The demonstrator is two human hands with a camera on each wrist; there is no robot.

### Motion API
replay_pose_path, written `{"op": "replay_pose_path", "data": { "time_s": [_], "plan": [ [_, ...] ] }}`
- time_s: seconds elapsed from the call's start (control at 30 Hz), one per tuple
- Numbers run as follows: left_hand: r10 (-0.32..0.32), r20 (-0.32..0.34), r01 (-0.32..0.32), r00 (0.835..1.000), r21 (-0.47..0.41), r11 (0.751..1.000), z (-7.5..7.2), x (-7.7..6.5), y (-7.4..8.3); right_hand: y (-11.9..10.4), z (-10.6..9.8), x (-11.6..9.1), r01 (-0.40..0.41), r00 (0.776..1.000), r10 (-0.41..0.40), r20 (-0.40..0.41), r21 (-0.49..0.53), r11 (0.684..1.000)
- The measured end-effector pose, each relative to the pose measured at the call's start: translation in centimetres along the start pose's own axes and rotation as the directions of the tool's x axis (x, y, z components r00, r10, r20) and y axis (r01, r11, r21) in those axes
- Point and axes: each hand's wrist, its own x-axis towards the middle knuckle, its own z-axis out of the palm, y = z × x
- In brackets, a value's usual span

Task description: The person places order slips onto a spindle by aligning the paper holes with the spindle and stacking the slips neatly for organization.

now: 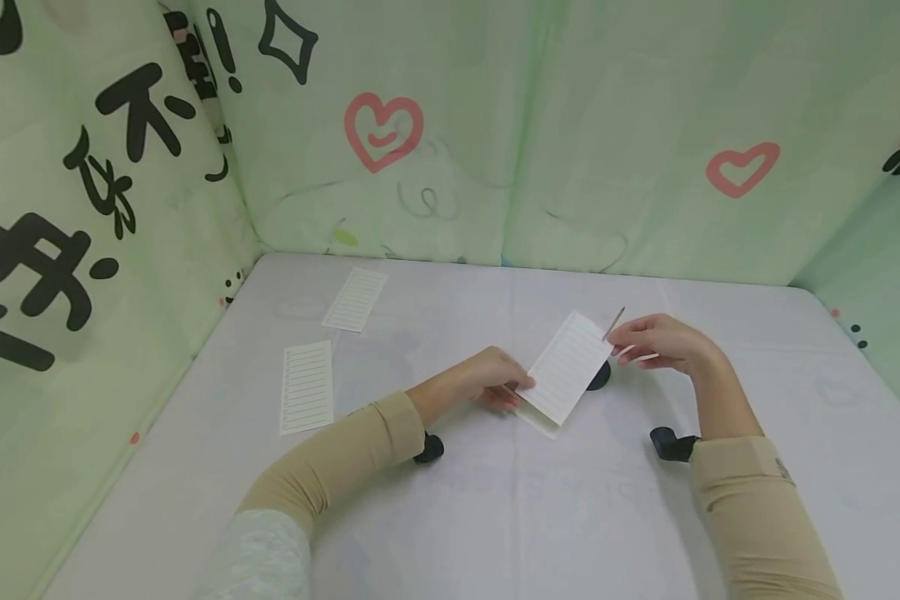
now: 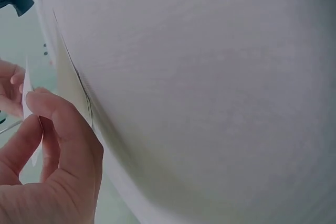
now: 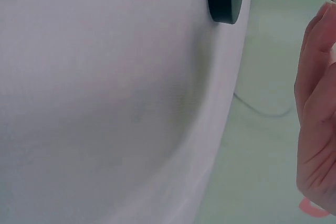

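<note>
My left hand (image 1: pixel 498 379) pinches the lower left edge of a small white lined paper (image 1: pixel 570 367), which is tilted above the table. Beneath it a second, plain layer (image 1: pixel 537 419) shows along its bottom edge. In the left wrist view the left hand (image 2: pixel 58 150) has thumb and fingertips together on the paper's edge. My right hand (image 1: pixel 660 342) is at the paper's upper right corner, fingers curled and pinching a thin brownish stick (image 1: pixel 613 323). Its exact kind is unclear. Only part of the right hand (image 3: pixel 320 108) shows in the right wrist view.
A dark round object (image 1: pixel 600 377) is partly hidden behind the paper. Two lined sheets lie on the left of the white table: one near the back (image 1: pixel 355 300), another closer (image 1: pixel 307 388). Green printed curtains (image 1: pixel 435 208) stand around the table. Black cameras (image 1: pixel 673 444) sit at the wrists.
</note>
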Motion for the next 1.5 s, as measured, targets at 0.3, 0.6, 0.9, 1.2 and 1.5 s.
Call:
{"op": "replay_pose_path", "data": {
  "time_s": [0.3,0.6,0.9,1.2,1.5],
  "plan": [
    [-0.041,0.057,0.039,0.998,0.026,0.999,-0.2,0.0,-0.2,0.5,0.1,0.8,-0.053,0.998,0.054,0.037,-0.021,0.998],
    [-0.101,0.12,0.102,0.988,0.001,0.995,-0.5,0.1,-0.4,0.8,0.4,1.6,-0.083,0.995,0.086,0.05,-0.067,0.994],
    [-0.158,0.112,0.155,0.981,0.029,0.987,-0.3,0.8,-0.7,0.8,0.9,1.9,-0.086,0.995,0.092,0.048,-0.126,0.988],
    [-0.156,0.092,0.151,0.983,0.058,0.987,0.0,1.0,-0.9,1.1,1.3,2.4,-0.103,0.994,0.11,0.027,-0.175,0.979],
    [-0.148,0.083,0.142,0.986,0.071,0.987,0.0,1.0,-0.9,1.1,1.5,2.7,-0.12,0.992,0.123,0.006,-0.195,0.973]
  ]
}}
